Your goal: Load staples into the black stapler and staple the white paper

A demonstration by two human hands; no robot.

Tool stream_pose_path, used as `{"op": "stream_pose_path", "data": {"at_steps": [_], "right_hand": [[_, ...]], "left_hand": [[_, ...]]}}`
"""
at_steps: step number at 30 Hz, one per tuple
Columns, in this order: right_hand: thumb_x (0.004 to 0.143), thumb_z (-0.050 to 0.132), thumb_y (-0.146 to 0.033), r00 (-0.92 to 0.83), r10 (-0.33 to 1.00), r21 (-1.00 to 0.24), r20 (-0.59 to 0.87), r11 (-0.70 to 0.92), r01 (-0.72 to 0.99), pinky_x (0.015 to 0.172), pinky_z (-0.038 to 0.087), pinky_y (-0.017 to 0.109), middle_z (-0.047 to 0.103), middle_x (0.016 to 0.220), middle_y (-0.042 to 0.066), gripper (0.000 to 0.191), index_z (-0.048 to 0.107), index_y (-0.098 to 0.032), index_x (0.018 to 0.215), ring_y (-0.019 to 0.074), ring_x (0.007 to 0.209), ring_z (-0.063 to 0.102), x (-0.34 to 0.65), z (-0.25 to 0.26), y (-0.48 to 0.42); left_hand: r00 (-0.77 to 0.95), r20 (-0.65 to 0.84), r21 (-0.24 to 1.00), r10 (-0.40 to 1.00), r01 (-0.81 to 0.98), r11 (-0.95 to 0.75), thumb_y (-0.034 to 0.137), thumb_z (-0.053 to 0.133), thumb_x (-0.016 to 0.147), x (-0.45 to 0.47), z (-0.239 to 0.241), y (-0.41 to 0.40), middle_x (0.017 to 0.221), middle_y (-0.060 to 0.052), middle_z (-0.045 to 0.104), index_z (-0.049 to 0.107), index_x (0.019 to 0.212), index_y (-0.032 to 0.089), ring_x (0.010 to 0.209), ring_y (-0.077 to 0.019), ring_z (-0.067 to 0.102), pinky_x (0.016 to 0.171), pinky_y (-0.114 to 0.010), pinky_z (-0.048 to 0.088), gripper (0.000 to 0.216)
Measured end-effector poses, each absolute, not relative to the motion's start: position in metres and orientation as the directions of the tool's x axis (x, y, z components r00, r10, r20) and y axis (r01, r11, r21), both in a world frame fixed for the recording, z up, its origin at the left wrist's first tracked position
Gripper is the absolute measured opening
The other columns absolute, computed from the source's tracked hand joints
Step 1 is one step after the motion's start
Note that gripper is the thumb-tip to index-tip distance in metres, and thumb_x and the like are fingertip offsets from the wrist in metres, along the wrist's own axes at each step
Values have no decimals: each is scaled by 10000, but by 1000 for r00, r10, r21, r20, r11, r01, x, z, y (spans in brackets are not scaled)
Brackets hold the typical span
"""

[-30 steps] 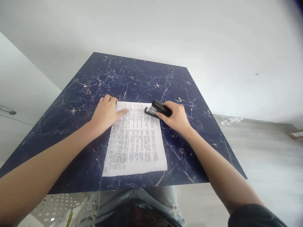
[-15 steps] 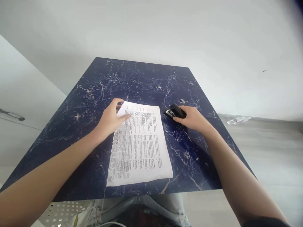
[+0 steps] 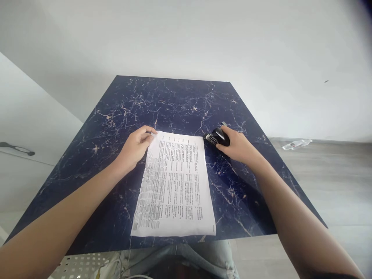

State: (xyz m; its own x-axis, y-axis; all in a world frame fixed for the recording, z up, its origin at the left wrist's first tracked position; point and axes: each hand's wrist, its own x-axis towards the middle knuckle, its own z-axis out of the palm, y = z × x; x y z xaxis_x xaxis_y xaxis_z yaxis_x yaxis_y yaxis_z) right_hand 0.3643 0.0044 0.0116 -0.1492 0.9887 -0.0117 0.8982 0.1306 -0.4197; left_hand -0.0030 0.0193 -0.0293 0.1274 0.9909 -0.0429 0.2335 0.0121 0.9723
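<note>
L hand (image 3: 136, 147): fingers narrow at far-L corner, printed paper (image 3: 177, 186); pinch unclear. R hand (image 3: 240, 146): gripping blk stapler (image 3: 220, 136) nr far-R corner; stapled or not, can't tell.

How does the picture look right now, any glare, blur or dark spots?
In the head view, the light is mostly soft, with a pale glint on the black stapler held in the right hand; the print on the paper is too soft to read; the picture's upper right corner goes dark.

The sheet (image 3: 178, 186) is matt paper — stapler (image 3: 222, 136) glossy plastic, tabletop (image 3: 162, 102) smooth.
</note>
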Motion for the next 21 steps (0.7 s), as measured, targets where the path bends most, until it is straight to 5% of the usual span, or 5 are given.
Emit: {"op": "stream_pose_path", "data": {"at_steps": [3,8,14,21], "right_hand": [[826,663,-244,-145,989,-405,-2,132,905,678,410,357,724,905,67,240,574,-234,1048,258,779,635,361,11,3],[842,650,-218,-133,991,-417,-24,111,902,658,409,356,721,860,62,142,605,-223,977,244,742,631,357,12,1],[847,664,-251,-96,995,-431,25,98,897,704,457,387,763,1043,121,369,655,-209,1214,305,864,693,362,7,5],[822,680,-313,6,990,-469,143,62,881,767,484,439,753,955,105,272,660,-220,1078,317,845,683,345,2,-15]], "left_hand": [[206,-157,977,966,177,121,323,759,917,-2,-25,19,1033,-68,793,800,1020,224,934,-212,754,802,-334,598,149],[388,-236,970,891,157,188,307,817,887,-4,-21,16,1110,-80,818,834,1104,251,989,-236,788,923,-412,646,225],[542,-221,967,811,229,110,292,821,897,0,-17,14,1270,-73,798,829,1206,286,1207,-275,756,1092,-457,616,309],[245,-91,988,965,140,58,355,786,930,-17,-30,3,1215,-78,803,780,1295,263,1057,-279,792,940,-460,684,377]]}}
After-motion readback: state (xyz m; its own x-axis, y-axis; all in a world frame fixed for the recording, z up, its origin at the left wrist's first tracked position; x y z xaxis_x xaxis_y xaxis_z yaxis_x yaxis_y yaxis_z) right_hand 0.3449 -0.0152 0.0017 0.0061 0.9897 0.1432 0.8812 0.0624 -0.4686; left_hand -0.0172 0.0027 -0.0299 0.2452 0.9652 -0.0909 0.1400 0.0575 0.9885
